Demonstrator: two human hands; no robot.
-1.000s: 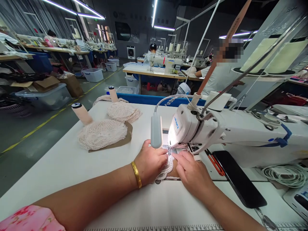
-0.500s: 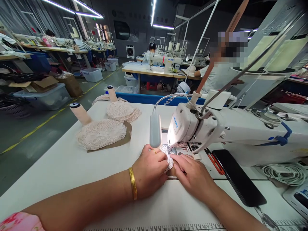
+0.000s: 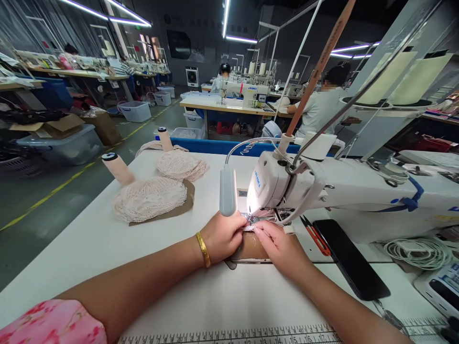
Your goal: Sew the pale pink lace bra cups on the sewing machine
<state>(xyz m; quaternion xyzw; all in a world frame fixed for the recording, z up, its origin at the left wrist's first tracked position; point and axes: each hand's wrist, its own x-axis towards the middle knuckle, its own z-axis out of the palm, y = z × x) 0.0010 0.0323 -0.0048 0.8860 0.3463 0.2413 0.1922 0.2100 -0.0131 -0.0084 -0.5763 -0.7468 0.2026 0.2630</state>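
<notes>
Right under the needle area of the white sewing machine (image 3: pixel 272 184), a narrow strip of white lace (image 3: pixel 248 229) lies between my hands. My left hand (image 3: pixel 224 234), above a gold bangle, is closed with its fingertips pinching the lace's left side. From the right, my right hand (image 3: pixel 281 241) pinches the lace's near edge between thumb and forefinger. The machine's foot and my fingers hide most of the lace. A lit lamp (image 3: pixel 228 191) hangs just above my left hand.
On the left of the table lie two piles of cream lace (image 3: pixel 154 198), with thread cones (image 3: pixel 117 168) beside them. Orange-handled snips (image 3: pixel 317 237) and a black phone (image 3: pixel 349 258) sit right of my right hand. A ruler (image 3: pixel 229 334) runs along the front edge.
Both hands have moved slightly up toward the needle. The lace between them now shows as a thinner strip, and more of the brown plate in front of it is uncovered.
</notes>
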